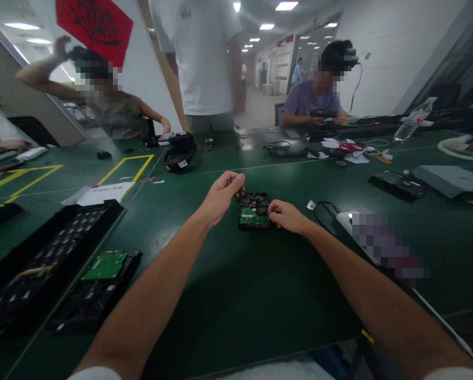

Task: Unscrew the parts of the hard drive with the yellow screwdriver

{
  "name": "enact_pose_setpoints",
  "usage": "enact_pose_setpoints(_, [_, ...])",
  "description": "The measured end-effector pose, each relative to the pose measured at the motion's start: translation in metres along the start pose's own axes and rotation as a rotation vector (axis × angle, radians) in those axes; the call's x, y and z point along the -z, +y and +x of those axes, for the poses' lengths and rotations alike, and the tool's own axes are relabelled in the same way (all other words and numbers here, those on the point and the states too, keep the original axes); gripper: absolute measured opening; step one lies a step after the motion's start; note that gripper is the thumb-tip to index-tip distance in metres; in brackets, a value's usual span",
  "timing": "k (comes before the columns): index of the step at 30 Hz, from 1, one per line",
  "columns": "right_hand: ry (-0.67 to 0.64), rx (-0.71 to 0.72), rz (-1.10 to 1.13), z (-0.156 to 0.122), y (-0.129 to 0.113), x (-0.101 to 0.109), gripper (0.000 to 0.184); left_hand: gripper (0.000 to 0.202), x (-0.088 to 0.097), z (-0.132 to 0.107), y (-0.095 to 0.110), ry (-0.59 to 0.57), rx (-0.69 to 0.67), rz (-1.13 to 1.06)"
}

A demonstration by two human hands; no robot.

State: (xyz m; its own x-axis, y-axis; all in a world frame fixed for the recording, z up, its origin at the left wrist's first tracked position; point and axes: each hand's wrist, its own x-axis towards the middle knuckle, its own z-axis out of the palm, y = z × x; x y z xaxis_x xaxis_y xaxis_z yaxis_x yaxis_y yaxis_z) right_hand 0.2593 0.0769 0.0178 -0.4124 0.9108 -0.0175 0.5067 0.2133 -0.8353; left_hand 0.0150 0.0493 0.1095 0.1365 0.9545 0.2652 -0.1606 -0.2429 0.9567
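A hard drive (254, 217) with a green circuit board on its near half and black parts on its far half lies on the green table, between my hands. My left hand (224, 194) is at its far left corner, thumb and fingers pinched together. Something small with a bit of yellow shows under those fingertips, too small to name. My right hand (287, 215) is closed, its curled thumb and fingers gripping the drive's right edge.
To the left lie a long black tray (54, 253) and another drive with a green board (104, 265). A phone (382, 243) with a cable is at right, beyond it a drive (398, 183), a grey box (454, 180) and a bottle (414, 119). Several people are across the table (236, 295).
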Motion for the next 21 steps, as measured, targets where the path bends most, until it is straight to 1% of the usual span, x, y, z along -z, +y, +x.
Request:
enact_pose_setpoints(5, [0.005, 0.012, -0.011, -0.0003, -0.0008, -0.0003, 0.007, 0.028, 0.0044, 0.0004, 0.0003, -0.03, -0.031, 0.084])
enact_pose_setpoints(7, [0.007, 0.006, -0.009, -0.0007, -0.0011, -0.0005, 0.008, 0.027, 0.0027, -0.0003, 0.0015, -0.051, -0.024, 0.054])
enact_pose_setpoints(9, [0.007, 0.001, -0.004, -0.001, -0.0009, -0.0007, 0.009, 0.025, -0.0003, -0.0012, 0.0029, -0.065, 0.013, -0.015])
enact_pose_setpoints(13, [0.004, 0.014, 0.004, -0.0007, 0.0004, -0.001, 0.009, 0.02, -0.0045, -0.0023, 0.0043, -0.039, 0.083, -0.156])
enact_pose_setpoints(17, [0.004, 0.083, -0.024, 0.0006, 0.0008, -0.0002, 0.01, 0.018, -0.0043, -0.0017, 0.0027, -0.024, 0.085, -0.182])
enact_pose_setpoints(21, [-0.006, 0.111, -0.038, 0.0012, 0.0005, 0.0004, 0.012, 0.021, -0.0029, -0.0009, 0.0003, -0.05, 0.082, -0.176])
